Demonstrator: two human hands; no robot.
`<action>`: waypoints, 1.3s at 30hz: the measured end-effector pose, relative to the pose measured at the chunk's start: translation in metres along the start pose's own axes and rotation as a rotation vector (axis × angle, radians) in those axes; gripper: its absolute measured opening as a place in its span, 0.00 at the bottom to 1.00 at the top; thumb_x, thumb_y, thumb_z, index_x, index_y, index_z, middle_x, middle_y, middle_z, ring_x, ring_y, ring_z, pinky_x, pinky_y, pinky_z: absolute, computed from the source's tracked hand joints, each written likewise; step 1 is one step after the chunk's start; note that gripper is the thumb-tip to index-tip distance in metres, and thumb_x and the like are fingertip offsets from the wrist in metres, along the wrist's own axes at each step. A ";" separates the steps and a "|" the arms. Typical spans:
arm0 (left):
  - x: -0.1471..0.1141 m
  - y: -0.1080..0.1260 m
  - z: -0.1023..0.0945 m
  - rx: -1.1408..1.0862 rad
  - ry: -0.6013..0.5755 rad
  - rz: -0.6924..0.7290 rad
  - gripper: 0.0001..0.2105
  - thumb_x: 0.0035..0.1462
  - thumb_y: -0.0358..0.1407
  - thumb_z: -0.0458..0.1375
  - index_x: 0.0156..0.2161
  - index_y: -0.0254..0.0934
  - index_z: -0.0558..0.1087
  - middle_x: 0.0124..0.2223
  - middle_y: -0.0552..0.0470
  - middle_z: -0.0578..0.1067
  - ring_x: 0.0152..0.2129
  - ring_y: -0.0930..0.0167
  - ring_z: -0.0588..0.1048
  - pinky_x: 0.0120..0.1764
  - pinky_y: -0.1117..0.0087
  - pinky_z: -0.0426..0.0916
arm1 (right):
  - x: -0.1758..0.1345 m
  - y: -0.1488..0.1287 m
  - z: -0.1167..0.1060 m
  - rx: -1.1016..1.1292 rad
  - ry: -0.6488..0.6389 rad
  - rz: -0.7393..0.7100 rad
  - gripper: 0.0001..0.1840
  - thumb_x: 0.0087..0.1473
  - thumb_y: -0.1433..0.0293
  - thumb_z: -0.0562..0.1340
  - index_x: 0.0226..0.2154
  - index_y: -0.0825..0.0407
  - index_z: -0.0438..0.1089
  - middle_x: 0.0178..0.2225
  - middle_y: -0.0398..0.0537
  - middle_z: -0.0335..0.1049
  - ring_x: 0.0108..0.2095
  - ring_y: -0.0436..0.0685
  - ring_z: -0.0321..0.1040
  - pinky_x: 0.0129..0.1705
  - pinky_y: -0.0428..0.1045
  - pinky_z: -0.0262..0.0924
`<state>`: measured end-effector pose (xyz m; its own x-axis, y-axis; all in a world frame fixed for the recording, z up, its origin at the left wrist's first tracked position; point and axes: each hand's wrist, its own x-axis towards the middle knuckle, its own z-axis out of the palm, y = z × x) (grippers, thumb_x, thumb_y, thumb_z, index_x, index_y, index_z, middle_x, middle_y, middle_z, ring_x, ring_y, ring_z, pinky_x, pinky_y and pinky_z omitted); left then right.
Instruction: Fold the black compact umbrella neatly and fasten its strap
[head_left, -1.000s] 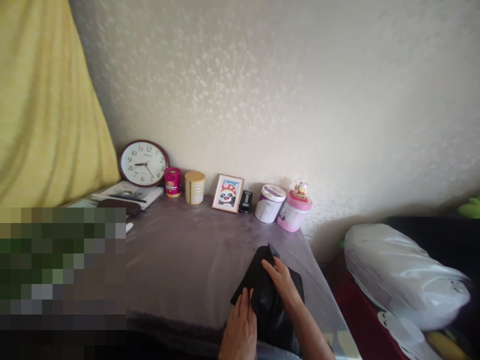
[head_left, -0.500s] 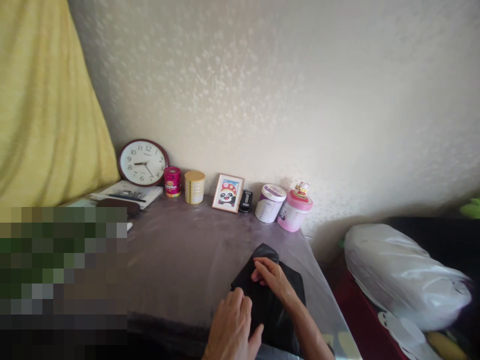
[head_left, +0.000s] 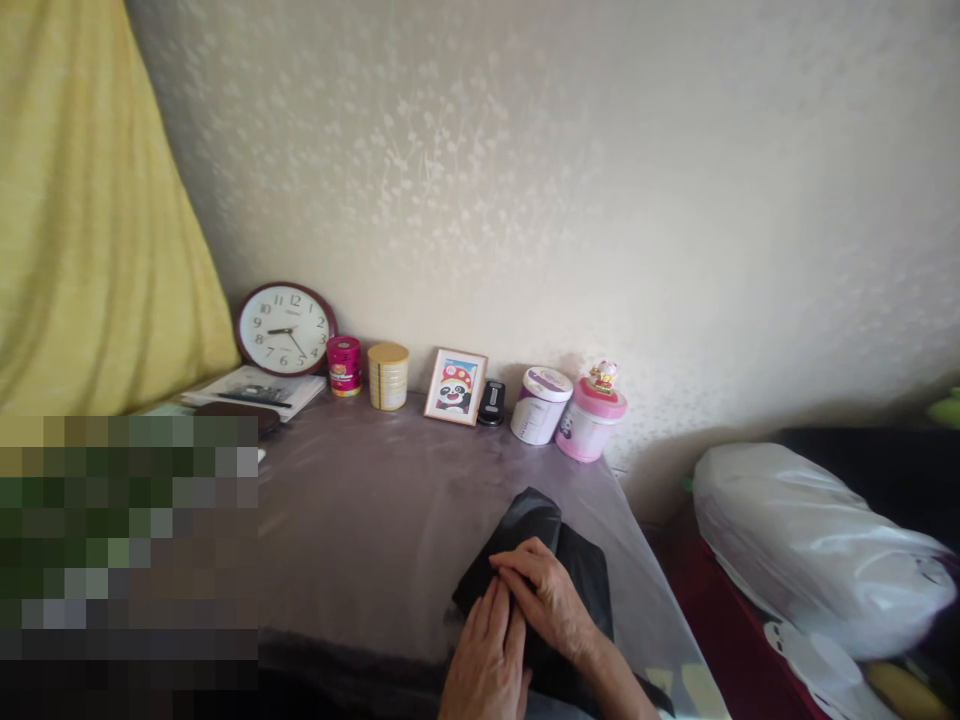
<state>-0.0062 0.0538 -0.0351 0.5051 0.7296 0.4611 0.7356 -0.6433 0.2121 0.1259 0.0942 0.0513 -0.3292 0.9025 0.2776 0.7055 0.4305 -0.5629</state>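
Note:
A piece of dark, slightly shiny black fabric (head_left: 529, 515) lies folded near the table's front right, with one corner pointing toward the wall. On top of it rests my left hand (head_left: 487, 635), its fingers stretched out and lying flat. Coming in from the right, my right hand (head_left: 546, 595) bends over the fabric with thumb and fingers drawn together in a pinch. The fingertips of both hands meet there, covering the pinched part of the fabric.
Along the wall stand a clock (head_left: 285, 328), a pink tin (head_left: 344, 367), a yellow-lidded can (head_left: 388, 378), a panda picture frame (head_left: 454, 388), a small black object (head_left: 491, 402) and two lidded tubs (head_left: 540, 408). A white plastic bag (head_left: 810, 540) sits beyond the table's right edge.
My left hand has moved up and right and its fingers have straightened onto the fabric. My right hand has come down to meet it. The fabric's far flap has spread leftward.

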 end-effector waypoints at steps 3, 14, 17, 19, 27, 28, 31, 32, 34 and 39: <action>-0.001 0.000 0.004 0.017 0.009 -0.001 0.30 0.53 0.38 0.55 0.60 0.34 0.52 0.60 0.36 0.57 0.55 0.57 0.61 0.50 0.61 0.66 | 0.000 0.014 -0.002 -0.092 0.005 -0.118 0.15 0.59 0.65 0.52 0.42 0.47 0.72 0.42 0.48 0.73 0.49 0.57 0.62 0.52 0.55 0.56; 0.000 0.004 0.001 -0.043 -0.231 -0.133 0.30 0.53 0.30 0.51 0.61 0.40 0.49 0.64 0.39 0.46 0.59 0.55 0.51 0.54 0.58 0.61 | 0.043 0.072 -0.002 -0.259 0.048 -0.114 0.17 0.61 0.66 0.48 0.40 0.48 0.72 0.43 0.47 0.73 0.52 0.58 0.60 0.57 0.61 0.47; 0.004 0.005 -0.003 -0.104 -0.333 -0.198 0.31 0.52 0.26 0.47 0.61 0.42 0.46 0.65 0.44 0.42 0.59 0.57 0.49 0.55 0.58 0.60 | 0.055 0.085 -0.005 -0.248 0.049 -0.097 0.18 0.61 0.66 0.48 0.39 0.48 0.72 0.43 0.46 0.73 0.50 0.56 0.63 0.54 0.57 0.53; 0.006 0.005 -0.004 -0.133 -0.377 -0.233 0.33 0.51 0.23 0.44 0.62 0.42 0.42 0.65 0.46 0.41 0.60 0.58 0.49 0.54 0.59 0.60 | 0.061 0.091 -0.007 -0.249 0.047 -0.075 0.18 0.61 0.66 0.47 0.39 0.48 0.72 0.43 0.46 0.73 0.48 0.55 0.65 0.53 0.56 0.55; 0.002 0.003 0.012 -0.120 -0.351 -0.269 0.35 0.50 0.19 0.40 0.61 0.41 0.34 0.64 0.42 0.46 0.59 0.60 0.52 0.54 0.60 0.60 | 0.033 0.056 -0.013 -0.182 0.271 -0.053 0.16 0.60 0.66 0.50 0.42 0.50 0.70 0.43 0.50 0.72 0.50 0.57 0.62 0.52 0.54 0.57; 0.001 0.004 0.013 -0.111 -0.343 -0.274 0.35 0.50 0.19 0.40 0.61 0.41 0.35 0.64 0.42 0.47 0.59 0.60 0.53 0.54 0.60 0.60 | 0.026 0.048 -0.011 -0.155 0.211 -0.088 0.15 0.60 0.66 0.50 0.42 0.50 0.70 0.42 0.50 0.73 0.51 0.56 0.61 0.52 0.54 0.57; 0.001 0.005 0.013 -0.095 -0.340 -0.290 0.34 0.51 0.20 0.39 0.61 0.42 0.37 0.64 0.43 0.49 0.59 0.61 0.53 0.55 0.61 0.59 | 0.012 0.035 -0.001 -0.187 0.037 -0.170 0.14 0.60 0.67 0.51 0.40 0.48 0.71 0.42 0.47 0.73 0.53 0.57 0.60 0.58 0.59 0.47; 0.002 0.005 0.011 -0.099 -0.347 -0.293 0.33 0.51 0.20 0.39 0.61 0.42 0.37 0.64 0.43 0.49 0.59 0.61 0.53 0.56 0.61 0.58 | 0.013 0.036 0.002 -0.205 0.020 -0.168 0.15 0.60 0.67 0.50 0.40 0.47 0.71 0.42 0.46 0.73 0.53 0.57 0.59 0.58 0.61 0.45; 0.005 0.006 0.006 -0.118 -0.380 -0.300 0.33 0.51 0.20 0.40 0.62 0.41 0.38 0.64 0.43 0.48 0.59 0.61 0.52 0.56 0.61 0.57 | 0.021 0.045 0.006 -0.232 0.052 -0.123 0.16 0.60 0.68 0.49 0.41 0.48 0.71 0.43 0.47 0.73 0.54 0.57 0.59 0.59 0.62 0.43; 0.010 0.005 -0.007 -0.158 -0.483 -0.311 0.36 0.48 0.20 0.42 0.62 0.38 0.36 0.64 0.41 0.43 0.60 0.60 0.49 0.56 0.59 0.56 | 0.045 0.092 -0.004 -0.278 0.273 0.086 0.19 0.59 0.66 0.48 0.42 0.52 0.71 0.47 0.53 0.70 0.52 0.59 0.62 0.56 0.60 0.50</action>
<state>0.0001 0.0565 -0.0235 0.4521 0.8884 -0.0797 0.8245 -0.3822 0.4173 0.1784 0.1746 0.0151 -0.1093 0.8831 0.4563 0.8787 0.3004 -0.3709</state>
